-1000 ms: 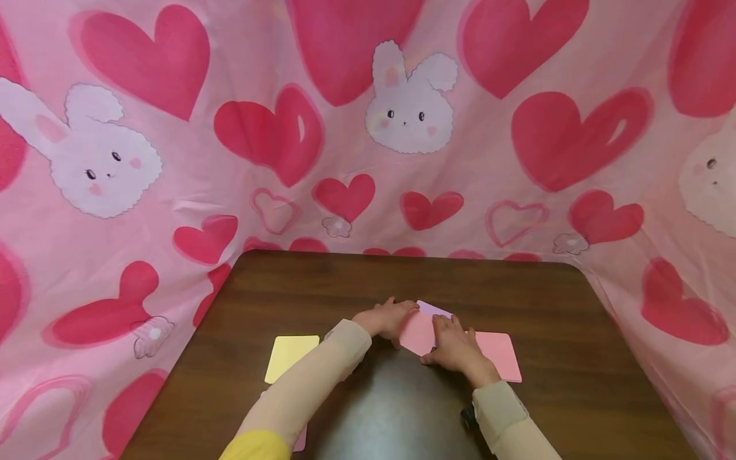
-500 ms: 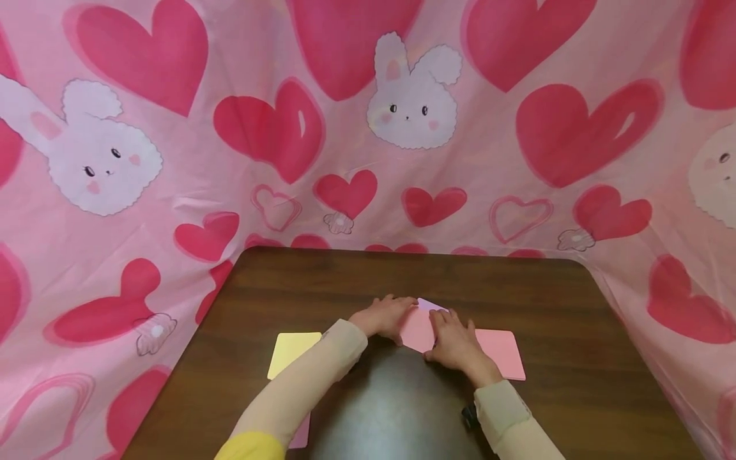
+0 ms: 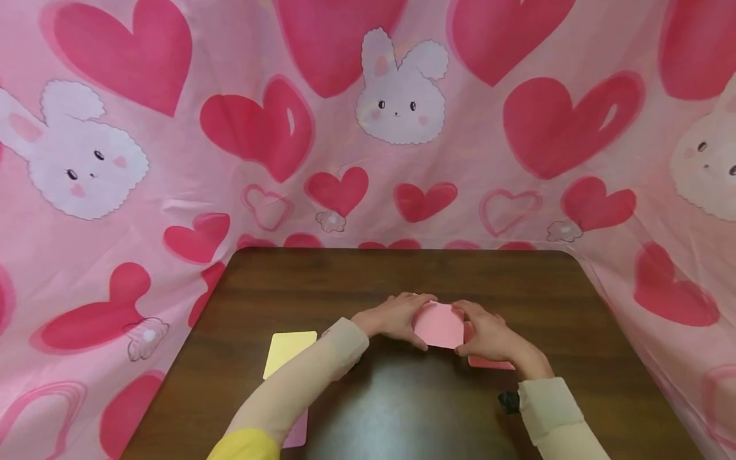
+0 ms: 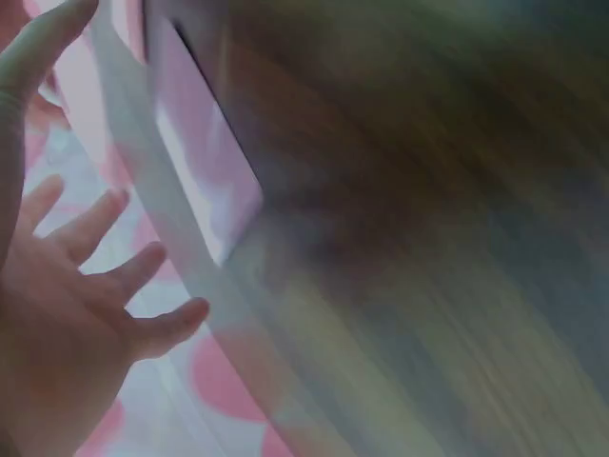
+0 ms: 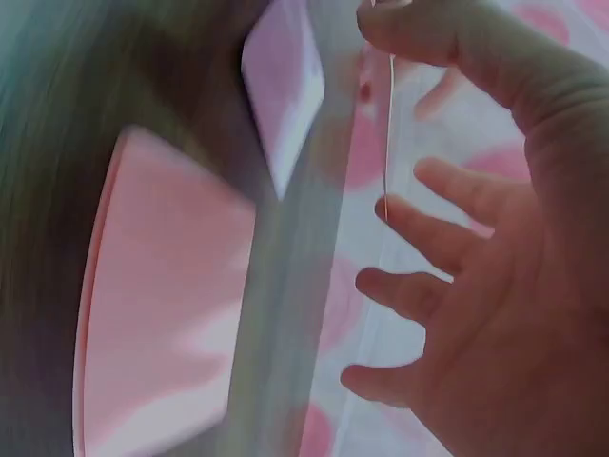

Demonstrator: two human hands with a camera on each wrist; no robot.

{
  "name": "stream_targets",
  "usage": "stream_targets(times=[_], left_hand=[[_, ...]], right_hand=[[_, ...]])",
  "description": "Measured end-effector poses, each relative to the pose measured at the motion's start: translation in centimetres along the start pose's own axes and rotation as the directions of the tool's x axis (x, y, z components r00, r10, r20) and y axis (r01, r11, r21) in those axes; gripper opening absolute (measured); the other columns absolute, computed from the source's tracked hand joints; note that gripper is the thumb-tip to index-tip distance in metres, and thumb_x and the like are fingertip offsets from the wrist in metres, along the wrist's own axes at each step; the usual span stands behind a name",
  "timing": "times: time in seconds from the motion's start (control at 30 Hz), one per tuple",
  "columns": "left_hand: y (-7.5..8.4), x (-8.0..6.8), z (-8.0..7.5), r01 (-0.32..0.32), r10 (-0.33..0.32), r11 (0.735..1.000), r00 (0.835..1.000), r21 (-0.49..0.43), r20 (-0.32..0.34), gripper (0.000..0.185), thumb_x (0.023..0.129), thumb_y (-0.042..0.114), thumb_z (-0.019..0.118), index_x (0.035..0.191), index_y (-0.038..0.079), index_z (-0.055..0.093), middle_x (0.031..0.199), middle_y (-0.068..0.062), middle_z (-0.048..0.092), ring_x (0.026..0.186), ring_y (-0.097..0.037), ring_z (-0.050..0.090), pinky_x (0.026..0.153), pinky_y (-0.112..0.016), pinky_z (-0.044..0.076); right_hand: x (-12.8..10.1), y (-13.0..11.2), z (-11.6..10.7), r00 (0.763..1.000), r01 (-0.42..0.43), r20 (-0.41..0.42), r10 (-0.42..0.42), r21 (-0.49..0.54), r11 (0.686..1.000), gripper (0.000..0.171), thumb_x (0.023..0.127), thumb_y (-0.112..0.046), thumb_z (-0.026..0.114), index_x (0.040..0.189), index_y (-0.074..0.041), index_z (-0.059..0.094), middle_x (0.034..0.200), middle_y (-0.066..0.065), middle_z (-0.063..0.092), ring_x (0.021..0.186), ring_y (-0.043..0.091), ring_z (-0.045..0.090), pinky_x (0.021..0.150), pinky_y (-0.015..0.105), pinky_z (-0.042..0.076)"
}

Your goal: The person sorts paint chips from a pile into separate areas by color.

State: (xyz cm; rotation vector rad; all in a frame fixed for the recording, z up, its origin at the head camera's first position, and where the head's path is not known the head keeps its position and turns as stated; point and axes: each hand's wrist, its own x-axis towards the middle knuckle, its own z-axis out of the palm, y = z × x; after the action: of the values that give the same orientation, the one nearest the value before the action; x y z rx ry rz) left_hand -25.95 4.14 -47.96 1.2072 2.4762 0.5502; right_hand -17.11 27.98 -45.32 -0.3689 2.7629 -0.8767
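A pink sheet of paper (image 3: 439,327) is raised above the table, its near edge facing me. My left hand (image 3: 397,317) holds its left side and my right hand (image 3: 489,333) its right side, thumbs near me and fingers at the far edge. Seen nearly edge-on in the right wrist view, the sheet (image 5: 388,143) is a thin line at my thumb and fingertips. Below it on the table lies a lilac stack of sheets (image 5: 285,86), hidden by the sheet and hands in the head view. A salmon-pink stack (image 5: 171,295) lies beside it, partly behind my right hand.
A yellow stack (image 3: 290,352) lies at left on the dark wooden table (image 3: 402,409), and a pinkish-purple one (image 3: 297,431) shows beside my left forearm. A pink cloth (image 3: 339,140) with hearts and rabbits hangs around the table's far and side edges.
The pink sheet was angled low over the lilac stack; it has risen and turned squarer to me. My right hand has shifted right, now covering much of the salmon-pink stack.
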Motion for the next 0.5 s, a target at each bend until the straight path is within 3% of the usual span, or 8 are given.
stream_targets(times=[0.1,0.23,0.5], left_hand=[[1.4,1.3,0.3,-0.041,0.041,0.999,0.998,-0.004,-0.043,0.102,0.073,0.052,0.085,0.155,0.022,0.033,0.153,0.007,0.045,0.139,-0.022,0.039,0.113,-0.053,0.034],[3.0,3.1,1.6,-0.054,0.059,0.997,0.994,0.056,-0.087,0.102,0.072,0.052,0.086,0.154,0.022,0.034,0.152,0.007,0.047,0.138,-0.023,0.042,0.110,-0.047,0.040],[5.3,4.8,4.6,0.032,-0.025,0.996,0.996,0.085,-0.084,0.098,0.072,0.057,0.085,0.151,0.027,0.037,0.150,0.012,0.047,0.135,-0.018,0.043,0.101,-0.045,0.042]], right_hand=[[-0.9,1.2,-1.3,0.999,-0.031,0.023,0.031,0.009,0.999,0.095,0.067,-0.026,0.092,0.145,-0.008,0.042,0.143,0.019,0.050,0.125,0.041,0.050,0.101,0.078,0.021],[-1.7,2.8,-2.2,0.997,-0.063,0.041,0.064,-0.024,0.998,0.100,0.065,-0.026,0.094,0.147,-0.005,0.040,0.143,0.021,0.049,0.126,0.043,0.047,0.098,0.078,0.026],[-2.7,5.6,-2.4,0.988,-0.126,0.085,0.132,-0.073,0.989,0.106,0.063,-0.024,0.095,0.149,-0.002,0.037,0.147,0.028,0.041,0.128,0.049,0.040,0.094,0.082,0.025]])
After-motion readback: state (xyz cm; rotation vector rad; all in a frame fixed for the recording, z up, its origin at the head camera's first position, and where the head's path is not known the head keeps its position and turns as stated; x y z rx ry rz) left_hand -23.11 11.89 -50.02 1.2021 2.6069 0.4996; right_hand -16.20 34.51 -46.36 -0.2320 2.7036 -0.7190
